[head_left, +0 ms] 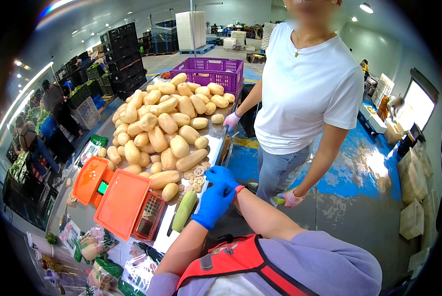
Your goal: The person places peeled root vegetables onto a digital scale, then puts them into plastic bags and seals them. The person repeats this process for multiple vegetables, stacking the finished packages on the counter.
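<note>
My left hand and my right hand, both in blue disposable gloves, meet over the table's near edge. My left fingers touch the right glove near its wrist, where a red band shows. Overlap hides whether the fingers pinch the glove. Beside my hands lie cut lotus root slices and a long pale-green vegetable. A dark, narrow object, possibly a knife, is partly hidden along that vegetable. Past them rises a large heap of peeled lotus roots on the metal table.
An orange weighing scale stands left of my hands. Bagged lotus roots lie nearer me. A purple crate sits at the far end. Opposite, a person in pink-and-white gloves touches the table edge, holding something green low down.
</note>
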A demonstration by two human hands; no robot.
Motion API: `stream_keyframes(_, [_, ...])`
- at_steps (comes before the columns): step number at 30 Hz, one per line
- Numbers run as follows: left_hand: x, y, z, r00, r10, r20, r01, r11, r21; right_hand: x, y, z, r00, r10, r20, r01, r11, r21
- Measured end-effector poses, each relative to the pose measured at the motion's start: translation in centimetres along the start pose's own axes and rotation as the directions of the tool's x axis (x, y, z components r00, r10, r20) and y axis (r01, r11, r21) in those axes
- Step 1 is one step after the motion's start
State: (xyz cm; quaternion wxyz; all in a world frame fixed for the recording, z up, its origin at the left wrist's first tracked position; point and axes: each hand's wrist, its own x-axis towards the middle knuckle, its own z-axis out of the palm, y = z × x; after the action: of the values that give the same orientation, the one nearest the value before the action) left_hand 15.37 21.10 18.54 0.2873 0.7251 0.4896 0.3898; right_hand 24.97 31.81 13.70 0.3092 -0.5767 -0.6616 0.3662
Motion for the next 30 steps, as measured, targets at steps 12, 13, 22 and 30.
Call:
stream_keyframes(12, [-0.8, -0.4, 0.1, 0.999, 0.036, -0.004, -0.035, 0.996, 0.083, -0.7, 0.2, 0.6, 0.998, 0.054, 0.040, -0.055, 0.998, 0.032])
stream_keyframes(13, [-0.8, -0.6, 0.0, 0.999, 0.041, -0.019, -0.041, 0.999, 0.011, -0.8, -0.1, 0.6, 0.998, 0.046, 0.033, -0.047, 0.999, 0.028])
stream_keyframes(22, [-1.3, 1.0, -0.3, 0.955, 0.291, -0.052, -0.274, 0.937, 0.216, 1.1, 0.8, 1.5, 0.999, 0.038, 0.004, -0.037, 0.938, 0.345])
stream_keyframes(30, [-1.1, 0.9, 0.7, 0.993, 0.116, -0.021, -0.098, 0.905, 0.413, 1.9, 2.7, 2.3, 0.995, 0.089, 0.036, -0.096, 0.913, 0.397])
